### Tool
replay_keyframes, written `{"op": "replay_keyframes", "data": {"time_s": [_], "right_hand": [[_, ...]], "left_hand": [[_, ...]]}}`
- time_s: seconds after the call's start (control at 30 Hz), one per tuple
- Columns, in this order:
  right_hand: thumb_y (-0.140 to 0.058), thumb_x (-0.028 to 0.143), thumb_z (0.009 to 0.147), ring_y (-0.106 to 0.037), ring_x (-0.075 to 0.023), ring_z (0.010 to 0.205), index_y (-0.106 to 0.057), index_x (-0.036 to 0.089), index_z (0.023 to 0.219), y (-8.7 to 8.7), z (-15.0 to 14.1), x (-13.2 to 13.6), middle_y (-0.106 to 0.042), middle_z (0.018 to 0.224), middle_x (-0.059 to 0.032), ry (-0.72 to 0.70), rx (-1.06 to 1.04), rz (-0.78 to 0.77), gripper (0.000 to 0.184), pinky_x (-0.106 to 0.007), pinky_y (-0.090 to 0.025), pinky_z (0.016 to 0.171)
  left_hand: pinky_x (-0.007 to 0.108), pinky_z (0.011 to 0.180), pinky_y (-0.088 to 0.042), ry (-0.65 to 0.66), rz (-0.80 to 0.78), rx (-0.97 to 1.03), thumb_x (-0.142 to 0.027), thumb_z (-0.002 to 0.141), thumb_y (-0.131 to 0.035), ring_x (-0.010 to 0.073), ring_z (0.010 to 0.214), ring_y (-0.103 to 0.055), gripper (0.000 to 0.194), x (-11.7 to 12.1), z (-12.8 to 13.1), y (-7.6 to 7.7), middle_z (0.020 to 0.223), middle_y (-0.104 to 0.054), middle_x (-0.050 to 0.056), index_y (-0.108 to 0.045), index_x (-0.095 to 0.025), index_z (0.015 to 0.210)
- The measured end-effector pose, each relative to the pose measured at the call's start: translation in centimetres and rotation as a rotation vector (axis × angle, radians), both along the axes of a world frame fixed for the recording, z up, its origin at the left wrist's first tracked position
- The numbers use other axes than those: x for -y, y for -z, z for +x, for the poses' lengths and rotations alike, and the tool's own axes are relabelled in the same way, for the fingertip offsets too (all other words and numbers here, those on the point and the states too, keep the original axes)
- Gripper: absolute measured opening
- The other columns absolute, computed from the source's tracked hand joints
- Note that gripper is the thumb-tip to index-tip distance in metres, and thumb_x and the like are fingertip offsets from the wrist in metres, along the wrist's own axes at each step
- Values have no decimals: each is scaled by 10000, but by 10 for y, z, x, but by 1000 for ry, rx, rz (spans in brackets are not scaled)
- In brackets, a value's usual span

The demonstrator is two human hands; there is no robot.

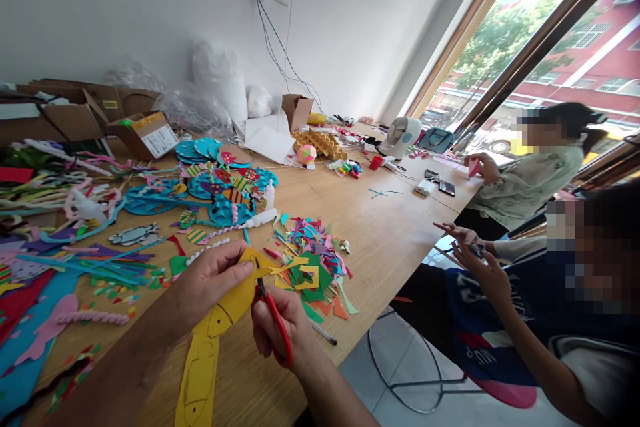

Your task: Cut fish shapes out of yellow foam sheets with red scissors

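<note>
A yellow sheet [234, 299] is pinched by left fingers [239, 275] over the near surface [250, 390]; red scissors [281, 328] are clasped by right fingers [262, 321]. Probably light, floppy (foam, perhaps), it is best held edgewise.

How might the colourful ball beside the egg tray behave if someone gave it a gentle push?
The ball looks nearly round, so it would probably roll, though its flat facets might soon stop it. Pushed backwards, it would likely meet the egg tray.
</note>
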State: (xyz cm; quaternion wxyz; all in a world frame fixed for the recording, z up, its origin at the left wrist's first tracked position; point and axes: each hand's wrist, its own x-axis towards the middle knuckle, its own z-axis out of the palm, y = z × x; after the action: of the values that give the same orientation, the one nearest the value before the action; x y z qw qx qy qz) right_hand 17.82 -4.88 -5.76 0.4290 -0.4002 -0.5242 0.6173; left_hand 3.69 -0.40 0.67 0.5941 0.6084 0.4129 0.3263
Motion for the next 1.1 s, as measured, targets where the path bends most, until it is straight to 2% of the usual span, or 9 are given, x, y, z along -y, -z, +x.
{"op": "replay_keyframes", "data": {"time_s": [0.27,0.47,0.73,0.93,1.1], "right_hand": [[-502,605,787,-351,-39,340,-424,181,587,2,1,0,-448,419,57,14,5,13,476,-150,-262,345],[-482,590,811,-324,-32,321,-437,177,585,10,2,1,-444,414,56,29,16,9,473,-143,-248,327],[-545,579,767,-360,-48,360,-430,183,605,-1,9,3,-445,435,59,17,53,-7,443,-156,-277,363],[-560,519,797,-357,-48,362,-433,180,590,5,17,3,-453,435,55,22,111,27,417,-152,-276,363],[-557,474,816,-352,-45,354,-431,180,575,9,22,4,-450,423,59,22,122,7,401,-151,-280,365]], "left_hand": [[226,565,-386,32,51,-48,-385,737,-539,136,632,-452,206,-2,1,1,661,-491,-41,-529,-194,663],[209,568,-386,72,-20,26,-356,743,-559,122,624,-457,175,-5,1,4,661,-513,-50,-555,-189,692],[207,553,-378,139,-49,-18,-358,723,-571,132,612,-470,161,-8,1,6,641,-528,-47,-581,-198,703],[203,587,-387,185,12,-96,-330,722,-561,137,640,-470,143,-10,4,2,659,-527,-45,-598,-199,680],[188,516,-368,203,-26,-112,-349,710,-574,129,592,-458,154,-12,7,-1,645,-540,-47,-604,-203,670]]}}
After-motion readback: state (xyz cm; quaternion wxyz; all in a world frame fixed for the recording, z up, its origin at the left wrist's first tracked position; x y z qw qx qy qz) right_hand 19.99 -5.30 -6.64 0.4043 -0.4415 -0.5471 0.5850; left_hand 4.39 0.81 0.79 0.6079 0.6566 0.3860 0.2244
